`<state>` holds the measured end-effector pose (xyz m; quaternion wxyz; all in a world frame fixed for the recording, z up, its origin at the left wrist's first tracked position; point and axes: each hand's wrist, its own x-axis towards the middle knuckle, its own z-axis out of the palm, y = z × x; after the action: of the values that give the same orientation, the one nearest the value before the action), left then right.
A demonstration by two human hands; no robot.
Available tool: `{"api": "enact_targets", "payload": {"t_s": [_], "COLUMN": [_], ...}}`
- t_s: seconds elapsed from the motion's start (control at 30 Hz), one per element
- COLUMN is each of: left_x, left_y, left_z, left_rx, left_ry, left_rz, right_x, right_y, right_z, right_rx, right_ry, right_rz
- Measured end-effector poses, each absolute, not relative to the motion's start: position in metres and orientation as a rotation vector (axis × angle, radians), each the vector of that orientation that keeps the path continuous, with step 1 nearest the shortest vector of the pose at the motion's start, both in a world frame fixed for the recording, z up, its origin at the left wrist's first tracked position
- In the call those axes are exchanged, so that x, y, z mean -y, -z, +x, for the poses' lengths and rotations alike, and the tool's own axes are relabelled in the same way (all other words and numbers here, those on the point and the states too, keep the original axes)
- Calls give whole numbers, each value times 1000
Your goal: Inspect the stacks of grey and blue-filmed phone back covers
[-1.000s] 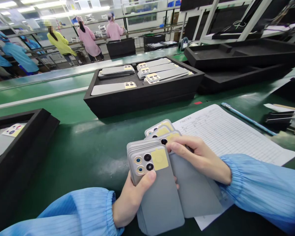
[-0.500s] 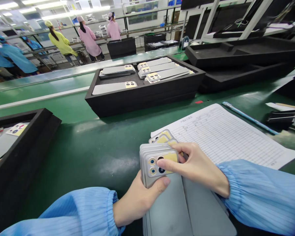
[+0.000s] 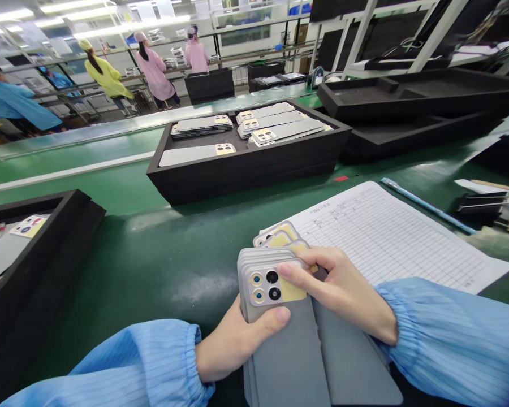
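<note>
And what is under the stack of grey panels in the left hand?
Other grey panels stick out from behind the stack; their covered parts, and anything else beneath, cannot be seen.

Green bench, glossy, pale stripe along it. Printed grid sheet lies askew on the right; slim blue pen just beside its upper right edge. Small red scrap near the sheet's top. Dark clip at far right, details unclear. Beyond, right: a black tray above another. Far left: a person in yellow, two in pink, blue-clad people. Bright strip lights overhead.
</note>
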<state>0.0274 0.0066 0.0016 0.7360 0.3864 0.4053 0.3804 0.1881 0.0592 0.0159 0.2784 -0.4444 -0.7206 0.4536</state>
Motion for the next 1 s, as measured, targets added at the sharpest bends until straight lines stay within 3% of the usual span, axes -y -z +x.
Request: {"api": "enact_targets", "payload": {"t_s": [0.47, 1.0], "left_x": [-6, -4], "left_y": [-1, -1], "left_z": [26, 31], "left_rx": [-716, -921], "left_ry": [-708, -932], "left_rz": [330, 328], "right_x": [-63, -60], "right_y": [-18, -18], "right_z": [186, 185], "right_rx": [1911, 1853], "right_ry": [-1271, -1429], "right_rz": [-1154, -1042]}}
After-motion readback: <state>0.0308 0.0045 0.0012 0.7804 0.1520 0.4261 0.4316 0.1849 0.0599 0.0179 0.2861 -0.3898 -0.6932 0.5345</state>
